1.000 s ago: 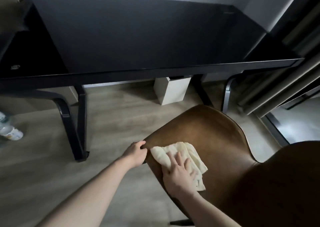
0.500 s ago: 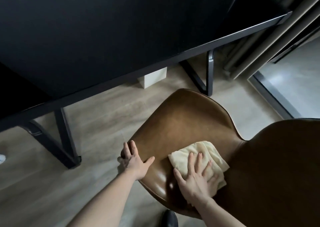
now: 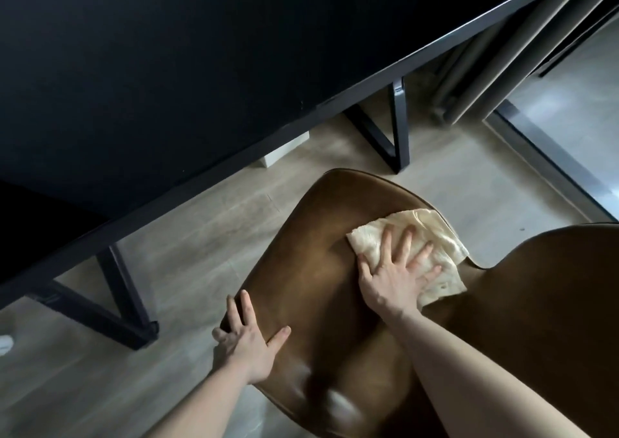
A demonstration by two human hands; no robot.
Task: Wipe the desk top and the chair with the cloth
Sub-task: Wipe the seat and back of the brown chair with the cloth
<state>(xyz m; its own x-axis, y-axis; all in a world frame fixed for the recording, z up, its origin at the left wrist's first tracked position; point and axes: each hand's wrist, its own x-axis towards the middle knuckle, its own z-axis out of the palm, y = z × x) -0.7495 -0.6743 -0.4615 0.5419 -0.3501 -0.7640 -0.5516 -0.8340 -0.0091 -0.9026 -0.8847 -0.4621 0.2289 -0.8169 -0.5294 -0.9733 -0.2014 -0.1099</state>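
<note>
A brown leather chair (image 3: 311, 256) fills the lower middle of the head view, its backrest (image 3: 549, 297) rising at the right. A cream cloth (image 3: 432, 236) lies on the seat's far right side, near where the seat meets the backrest. My right hand (image 3: 395, 270) presses flat on the cloth with fingers spread and straight. My left hand (image 3: 248, 340) rests on the seat's left front edge, fingers straight, thumb on the seat. The black desk top (image 3: 167, 69) spreads across the upper left.
Black metal desk legs stand at the left (image 3: 120, 300) and behind the chair (image 3: 398, 126). A white box (image 3: 284, 149) sits under the desk. Grey curtains (image 3: 509, 55) and a dark floor track (image 3: 549, 159) run at the right. The floor is pale wood.
My right hand has slid the cloth from the seat's near left edge across to its far right side. My left hand went from gripping the seat edge to resting flat.
</note>
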